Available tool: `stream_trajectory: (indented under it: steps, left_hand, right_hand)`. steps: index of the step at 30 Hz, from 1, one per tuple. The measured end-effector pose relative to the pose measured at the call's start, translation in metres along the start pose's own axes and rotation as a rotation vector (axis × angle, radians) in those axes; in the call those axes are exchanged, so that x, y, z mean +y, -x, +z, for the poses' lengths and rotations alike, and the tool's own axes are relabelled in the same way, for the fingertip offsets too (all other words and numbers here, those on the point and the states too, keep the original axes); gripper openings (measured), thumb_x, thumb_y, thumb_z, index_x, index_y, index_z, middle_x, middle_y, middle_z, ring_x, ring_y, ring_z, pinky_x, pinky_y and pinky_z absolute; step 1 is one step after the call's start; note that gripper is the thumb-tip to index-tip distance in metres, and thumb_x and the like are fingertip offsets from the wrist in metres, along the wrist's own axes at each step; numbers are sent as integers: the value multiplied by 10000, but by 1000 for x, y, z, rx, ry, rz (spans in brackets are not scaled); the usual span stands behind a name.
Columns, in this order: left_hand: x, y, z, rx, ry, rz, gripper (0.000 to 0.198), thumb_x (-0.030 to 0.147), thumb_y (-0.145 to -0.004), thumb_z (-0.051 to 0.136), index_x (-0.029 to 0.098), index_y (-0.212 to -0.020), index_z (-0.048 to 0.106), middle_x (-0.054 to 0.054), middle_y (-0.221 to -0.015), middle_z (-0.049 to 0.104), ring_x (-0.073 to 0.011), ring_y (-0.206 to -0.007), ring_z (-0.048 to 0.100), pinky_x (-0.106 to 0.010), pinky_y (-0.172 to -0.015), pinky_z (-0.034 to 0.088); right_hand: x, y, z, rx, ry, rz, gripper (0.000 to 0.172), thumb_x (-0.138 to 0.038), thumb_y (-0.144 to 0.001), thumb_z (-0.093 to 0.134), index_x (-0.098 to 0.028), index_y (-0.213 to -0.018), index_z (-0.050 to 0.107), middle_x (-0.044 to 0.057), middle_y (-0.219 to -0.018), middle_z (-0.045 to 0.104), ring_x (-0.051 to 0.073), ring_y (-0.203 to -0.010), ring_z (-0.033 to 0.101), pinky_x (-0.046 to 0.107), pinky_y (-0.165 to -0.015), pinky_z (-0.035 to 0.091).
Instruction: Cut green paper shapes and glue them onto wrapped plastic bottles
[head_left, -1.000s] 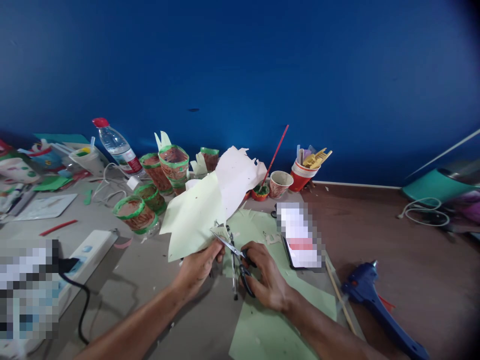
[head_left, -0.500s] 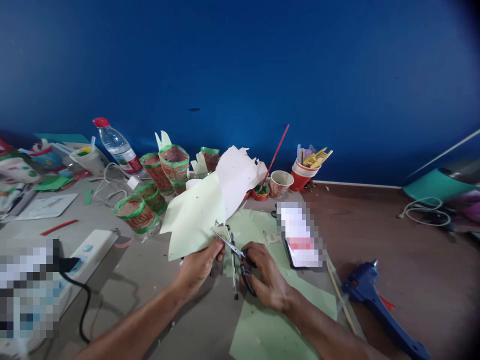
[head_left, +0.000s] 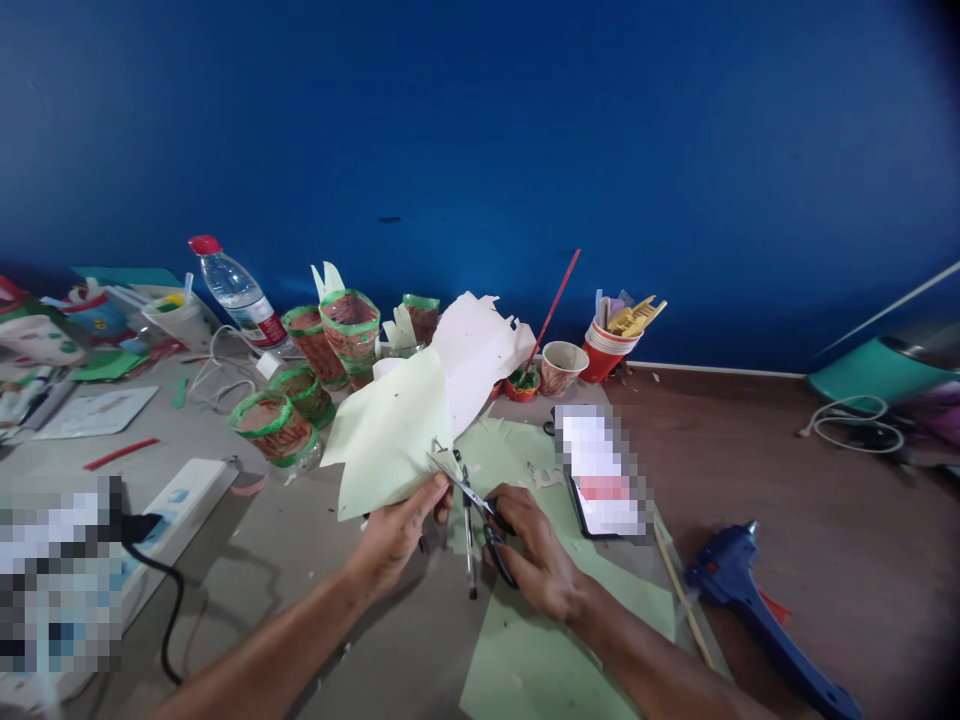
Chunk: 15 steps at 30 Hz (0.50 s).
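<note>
My left hand (head_left: 394, 535) pinches the lower edge of a pale green paper sheet (head_left: 390, 435) and holds it up off the table. Its far part is white and jagged. My right hand (head_left: 536, 560) grips black-handled scissors (head_left: 472, 500), whose blades reach left into the paper's bottom edge beside my left fingers. A pen (head_left: 469, 540) lies on the table under the scissors. A larger light green sheet (head_left: 540, 620) lies flat beneath my right hand.
Green-rimmed brown cups (head_left: 274, 425) and a water bottle (head_left: 236, 295) stand at the left back. A red cup of tools (head_left: 607, 345), a paper cup (head_left: 559, 365) and a phone (head_left: 600, 470) are at centre right. A blue glue gun (head_left: 750, 605) lies right. A power strip (head_left: 176, 505) lies left.
The scissors' blades have slid slightly further into the paper's lower edge. Both hands stay almost where they were.
</note>
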<state>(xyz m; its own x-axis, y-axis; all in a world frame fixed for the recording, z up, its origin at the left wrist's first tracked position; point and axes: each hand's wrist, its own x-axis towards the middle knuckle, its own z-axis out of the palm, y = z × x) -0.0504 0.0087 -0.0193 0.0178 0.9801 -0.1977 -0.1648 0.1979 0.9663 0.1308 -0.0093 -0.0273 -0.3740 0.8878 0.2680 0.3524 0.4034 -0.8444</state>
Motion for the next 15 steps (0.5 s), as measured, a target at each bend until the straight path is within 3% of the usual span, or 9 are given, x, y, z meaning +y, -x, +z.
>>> stream_trajectory:
  steps: [15]
  left_hand:
    - [-1, 0, -2, 11, -4, -20, 276, 433, -732, 696, 161, -695, 663, -29, -632, 605, -157, -633, 571, -261, -601, 436]
  right_hand:
    - [3, 0, 2, -11, 31, -2, 159, -207, -729, 426, -230, -669, 280, 27, -713, 448, 197, -686, 418, 363, -671, 349]
